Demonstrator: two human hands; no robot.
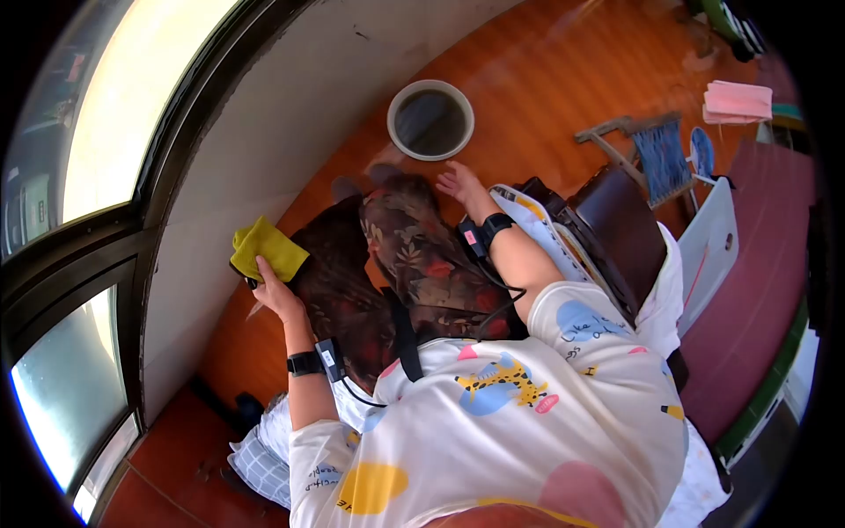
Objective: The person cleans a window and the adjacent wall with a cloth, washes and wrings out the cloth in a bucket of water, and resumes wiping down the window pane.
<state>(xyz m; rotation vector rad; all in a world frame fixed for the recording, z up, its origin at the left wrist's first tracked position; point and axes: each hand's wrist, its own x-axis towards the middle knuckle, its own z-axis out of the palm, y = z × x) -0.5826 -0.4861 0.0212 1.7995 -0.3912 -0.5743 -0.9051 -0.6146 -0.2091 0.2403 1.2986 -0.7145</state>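
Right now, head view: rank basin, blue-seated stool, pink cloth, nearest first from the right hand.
1. Basin: just ahead of the right hand.
2. Blue-seated stool: off to the right.
3. Pink cloth: far right, beyond the stool.

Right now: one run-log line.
left hand: grip on yellow-green cloth | right hand: open, nothing seen in it | basin: on floor, near right hand, dark liquid inside

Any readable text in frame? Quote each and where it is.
"Like", on the shirt's right sleeve; the words after it are unclear.
"people", apparently, on the left sleeve; letters beside it unclear.
Pink patch by the giraffe: too small.
Left wrist box and right wrist box: labels too small.
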